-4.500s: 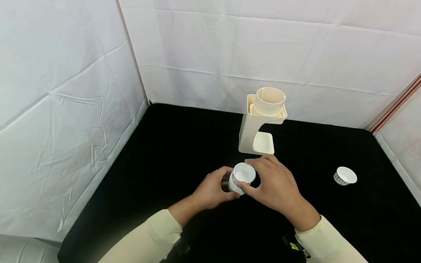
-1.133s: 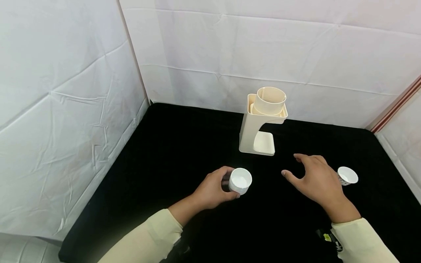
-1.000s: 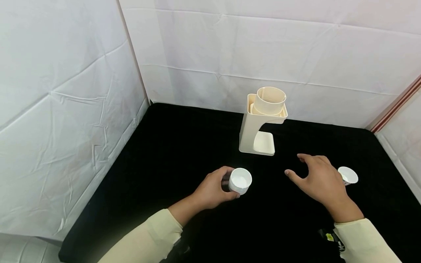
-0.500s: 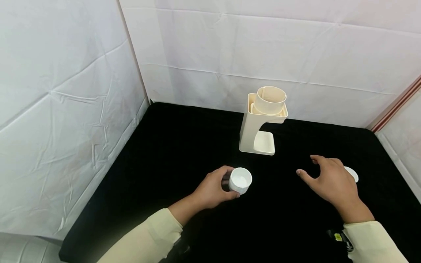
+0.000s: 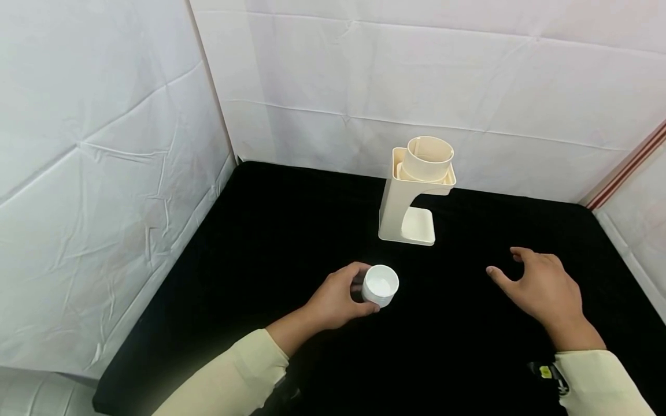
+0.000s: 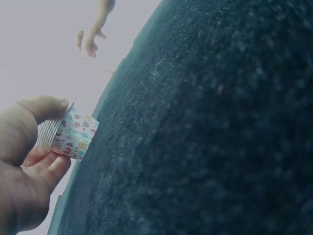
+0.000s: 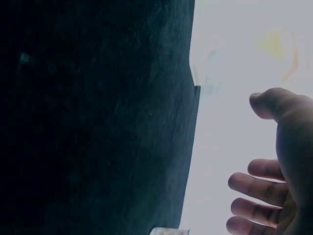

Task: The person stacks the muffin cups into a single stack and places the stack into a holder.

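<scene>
My left hand (image 5: 335,297) grips a stack of small white paper cups (image 5: 380,283) near the table's middle. In the left wrist view the stacked paper cups (image 6: 73,134) show a colourful printed pattern and several nested rims, with thumb and fingers around them. Off to the right, my right hand (image 5: 546,286) hovers with thumb and fingers spread, holding nothing. A lone paper cup (image 7: 168,231) peeks in at the bottom edge of the right wrist view. In the head view my right hand hides that cup.
A cream dispenser-like stand (image 5: 398,202) with a round open holder (image 5: 428,167) on top and a small tray base (image 5: 418,225) stands at the back. Black cloth (image 5: 291,231) covers the table. White sheets (image 5: 333,75) enclose the back and sides.
Earlier my right hand pinched a cup at the top of the stack; that cup now sits nested in it. The right hand has since moved right, over the lone cup. My left hand stays put.
</scene>
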Demonstrator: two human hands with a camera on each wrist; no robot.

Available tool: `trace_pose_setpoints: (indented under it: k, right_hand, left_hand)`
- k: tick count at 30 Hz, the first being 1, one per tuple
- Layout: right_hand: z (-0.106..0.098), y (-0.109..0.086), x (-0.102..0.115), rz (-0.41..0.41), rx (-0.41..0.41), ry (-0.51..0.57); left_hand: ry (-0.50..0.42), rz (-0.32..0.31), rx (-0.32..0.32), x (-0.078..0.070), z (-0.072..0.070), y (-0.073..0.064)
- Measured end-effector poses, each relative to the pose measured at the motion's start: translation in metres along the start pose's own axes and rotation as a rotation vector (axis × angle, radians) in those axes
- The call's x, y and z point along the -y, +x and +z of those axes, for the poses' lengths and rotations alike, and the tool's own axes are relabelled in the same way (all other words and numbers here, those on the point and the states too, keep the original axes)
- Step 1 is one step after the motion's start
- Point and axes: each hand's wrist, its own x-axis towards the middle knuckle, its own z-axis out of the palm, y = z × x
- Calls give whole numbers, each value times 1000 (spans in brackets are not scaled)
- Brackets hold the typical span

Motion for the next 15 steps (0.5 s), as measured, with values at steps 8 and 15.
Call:
trace_pose_setpoints:
  k: [8, 15]
  right_hand:
    - [-6, 1, -19, 41, 32, 13]
    - [-10, 2, -34, 93, 56, 8]
  left_hand:
    - [-6, -4, 4, -2, 0, -1]
    - [-4, -3, 1, -1, 0, -1]
